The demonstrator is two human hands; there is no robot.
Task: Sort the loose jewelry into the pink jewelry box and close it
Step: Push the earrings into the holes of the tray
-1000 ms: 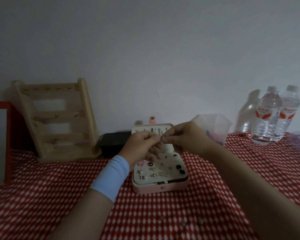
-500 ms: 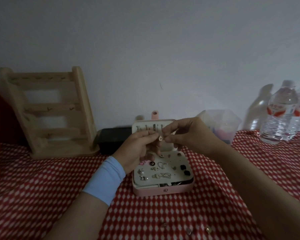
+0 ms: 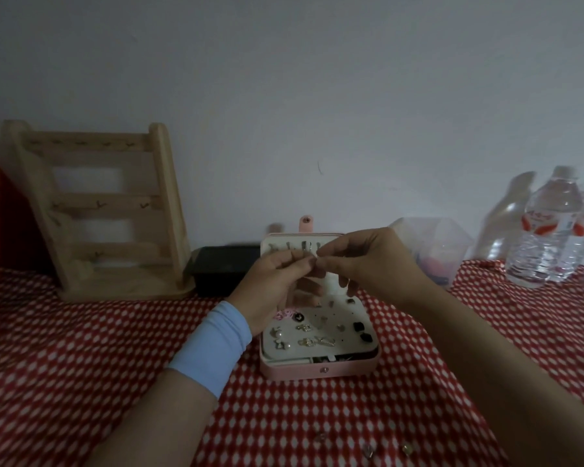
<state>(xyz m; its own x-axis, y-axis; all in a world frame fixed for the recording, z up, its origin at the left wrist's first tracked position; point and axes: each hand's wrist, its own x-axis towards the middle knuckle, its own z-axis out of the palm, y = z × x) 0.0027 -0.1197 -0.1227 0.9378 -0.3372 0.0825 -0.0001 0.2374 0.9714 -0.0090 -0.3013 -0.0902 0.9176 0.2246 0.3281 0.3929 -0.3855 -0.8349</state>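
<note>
One open box (image 3: 317,371), three loose pieces (image 3: 368,449) at the table's (image 3: 81,365) near edge. Your left hand (image 3: 270,284) and right hand (image 3: 368,264) together pinch one tiny piece (image 3: 313,259), fingertips closed.

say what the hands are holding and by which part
Left hand and right hand together pinch one tiny jewelry piece; which part of it cannot be told.

The scene is being taken in by a single wide-angle camera worn on the head and aimed forward and slightly down. The table (image 3: 81,365) is being viewed from its near side toward the wall (image 3: 284,96), which is filling the upper half. The left hand (image 3: 270,288) and right hand (image 3: 378,261) are being framed close, at centre, over the box (image 3: 317,372).
</note>
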